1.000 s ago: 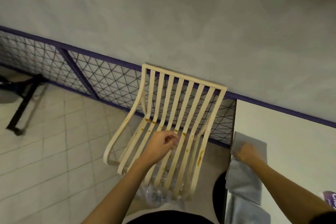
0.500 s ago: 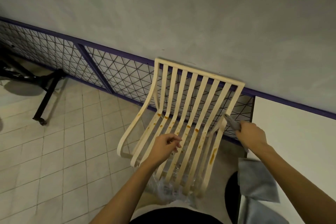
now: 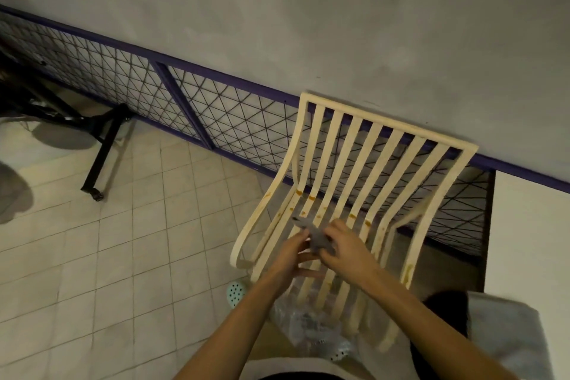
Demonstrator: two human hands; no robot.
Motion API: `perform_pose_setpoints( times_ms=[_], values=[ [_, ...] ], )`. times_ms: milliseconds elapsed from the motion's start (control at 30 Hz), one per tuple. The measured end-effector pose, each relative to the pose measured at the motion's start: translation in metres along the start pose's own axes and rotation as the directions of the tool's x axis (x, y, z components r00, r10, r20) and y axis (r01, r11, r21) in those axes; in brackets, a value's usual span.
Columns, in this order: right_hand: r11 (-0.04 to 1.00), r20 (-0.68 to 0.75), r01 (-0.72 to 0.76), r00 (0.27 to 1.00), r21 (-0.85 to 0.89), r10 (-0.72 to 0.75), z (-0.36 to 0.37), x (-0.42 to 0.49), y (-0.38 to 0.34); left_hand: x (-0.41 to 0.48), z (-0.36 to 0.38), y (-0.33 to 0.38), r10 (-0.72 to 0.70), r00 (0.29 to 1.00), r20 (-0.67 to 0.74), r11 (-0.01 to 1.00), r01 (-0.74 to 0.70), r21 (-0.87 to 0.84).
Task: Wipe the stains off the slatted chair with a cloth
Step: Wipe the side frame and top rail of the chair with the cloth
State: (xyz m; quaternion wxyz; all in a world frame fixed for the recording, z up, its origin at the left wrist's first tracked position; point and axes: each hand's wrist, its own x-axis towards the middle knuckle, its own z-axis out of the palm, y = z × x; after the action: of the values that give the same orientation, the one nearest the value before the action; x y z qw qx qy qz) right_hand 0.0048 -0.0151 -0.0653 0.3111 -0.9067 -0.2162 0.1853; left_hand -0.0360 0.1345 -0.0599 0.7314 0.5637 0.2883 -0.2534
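A cream slatted chair [image 3: 367, 145] stands against the mesh fence, with orange-brown stains [image 3: 351, 216] across the slats where back meets seat and one [image 3: 407, 278] on the right front edge. A small grey cloth [image 3: 314, 234] hangs bunched over the seat between both hands. My right hand [image 3: 345, 248] grips the cloth from the right. My left hand [image 3: 293, 253] pinches its left side, fingers partly spread under it.
A white table [image 3: 530, 241] stands right of the chair, with more grey cloth [image 3: 505, 336] draped at its near corner. A black metal stand [image 3: 101, 151] sits on the tiled floor at left. Crumpled clear plastic [image 3: 311, 330] lies under the seat. A purple-framed mesh fence [image 3: 185, 108] runs behind.
My right hand lifted a grey cloth off the table and carried it left over the seat. My left hand, curled over the slats before, now holds the cloth too. The view shifted left.
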Motion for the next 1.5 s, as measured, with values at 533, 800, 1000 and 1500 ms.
perform_pose_setpoints(
  times_ms=[533,800,1000,1500],
  values=[
    [0.866,-0.091,-0.193,0.961,0.462,0.262,0.174,0.140,0.029,0.154,-0.120,-0.042,0.118,0.975,-0.187,0.988,-0.133,-0.072],
    [0.647,-0.129,-0.196,0.899,0.737,0.419,0.226,0.130,0.108,0.215,-0.081,-0.124,-0.011,0.995,-0.099,0.954,-0.020,-0.298],
    [0.555,-0.234,-0.082,0.849,0.828,0.474,0.260,0.114,0.127,0.210,-0.112,-0.162,0.230,0.973,0.028,0.965,-0.232,0.121],
    [0.275,-0.091,-0.069,0.844,0.959,0.528,0.283,0.017,0.055,0.173,-0.242,-0.157,0.705,0.668,-0.238,0.628,-0.432,0.647]
  ],
)
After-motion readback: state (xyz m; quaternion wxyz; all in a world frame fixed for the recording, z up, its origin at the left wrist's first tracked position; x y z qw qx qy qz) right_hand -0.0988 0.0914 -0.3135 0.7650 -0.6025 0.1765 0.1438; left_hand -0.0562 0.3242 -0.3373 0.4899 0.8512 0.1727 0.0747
